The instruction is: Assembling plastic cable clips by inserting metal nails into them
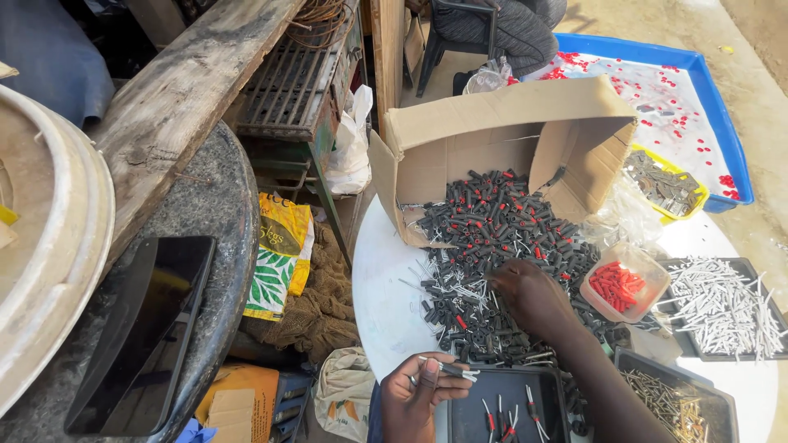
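Note:
My left hand [414,392] is at the near edge of the white round table [382,287], pinching a small black sleeve with thin white pins [453,371]. My right hand [529,294] reaches forward into a big pile of small black and red plastic sleeves [492,226], with its fingertips closed on pieces in the heap. The pile spills out of an open cardboard box [501,123] lying on its side. Just below my hands sits a black tray [501,406] with a few assembled pieces in it.
A clear tub of red plugs [622,284], a black tray of white pins [722,305], a tray of brass parts [673,404] and a yellow tray of metal parts [666,185] lie at the right. Left are a dark drum with a tablet [148,328], a wooden plank [176,98] and sacks [283,258].

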